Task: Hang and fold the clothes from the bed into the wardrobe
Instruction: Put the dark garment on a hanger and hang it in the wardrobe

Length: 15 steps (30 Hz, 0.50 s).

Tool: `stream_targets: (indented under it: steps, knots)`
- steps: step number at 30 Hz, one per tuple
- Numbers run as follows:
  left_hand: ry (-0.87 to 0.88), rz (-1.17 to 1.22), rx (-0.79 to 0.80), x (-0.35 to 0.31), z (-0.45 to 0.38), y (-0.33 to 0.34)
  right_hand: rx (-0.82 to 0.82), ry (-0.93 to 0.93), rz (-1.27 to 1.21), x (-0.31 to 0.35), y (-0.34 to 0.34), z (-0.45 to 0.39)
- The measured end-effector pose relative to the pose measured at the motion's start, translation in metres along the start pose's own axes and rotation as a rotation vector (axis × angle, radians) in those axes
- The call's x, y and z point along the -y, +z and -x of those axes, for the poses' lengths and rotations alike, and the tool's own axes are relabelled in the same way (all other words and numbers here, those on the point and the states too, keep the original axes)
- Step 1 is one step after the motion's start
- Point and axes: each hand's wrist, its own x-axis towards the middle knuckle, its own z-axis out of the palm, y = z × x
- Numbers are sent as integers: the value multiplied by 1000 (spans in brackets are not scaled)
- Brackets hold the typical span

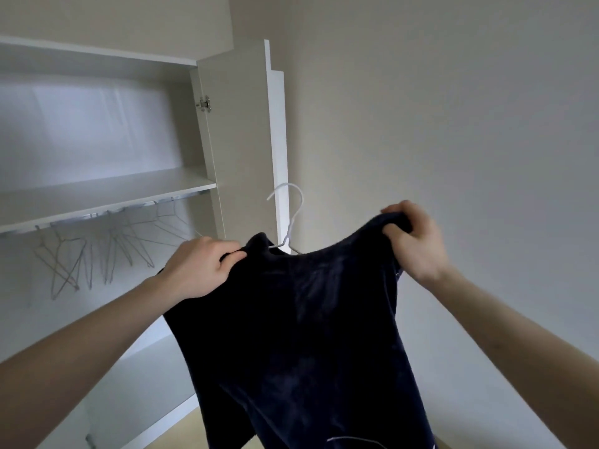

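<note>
1. dark navy fabric fills the middle of the view: a garment point(301, 335) held up in front of the open wardrobe point(207, 186), hanging from both hands toward the floor.
2. the left hand point(197, 270) has its grip closed on the cloth at the neck edge, fingers curled over a fold of it, just beside where the white hanger point(290, 218) comes out of the fabric.
3. the right hand point(411, 238) has its grip bunched round the other top corner of the garment, raised a little higher than the left.
4. the hanger's hook stands free above the neckline, in front of the open wardrobe door point(240, 140); its shoulders are hidden inside the cloth, so how well it sits cannot be told.
5. the step in hand looks like dressing the garment onto the hanger, judging by both hands tugging the top edge.
6. the rail point(97, 215) under the shelf point(107, 192) carries several bare wire hangers point(107, 251), off to the left of the garment and well apart from it.
7. the next move likely calls for settling the shoulders, taking the hanger by its hook, and carrying it left and up to the rail, with care not to tangle in the bare hangers.
</note>
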Motion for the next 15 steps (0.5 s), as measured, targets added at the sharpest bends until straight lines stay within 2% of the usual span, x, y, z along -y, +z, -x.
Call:
stream_targets:
  steps: [3, 5, 8, 11, 13, 15]
  knots:
    - [-10, 24, 1, 17, 8, -7, -17, 24, 170, -36, -18, -4]
    - [40, 3, 101, 15, 4, -6, -2, -8, 229, -50, -11, -3]
    - [60, -19, 271, 1, 3, 6, 5, -79, 148, -37, 9, -4]
    - [-9, -41, 335, 1, 10, 20, 61, -248, 0, 3, 28, 4]
    - [-83, -56, 337, 1, 15, 24, 169, -381, -38, 27, 39, 17]
    - [-122, -47, 271, -4, 16, 27, 399, -427, -58, 42, 51, 35]
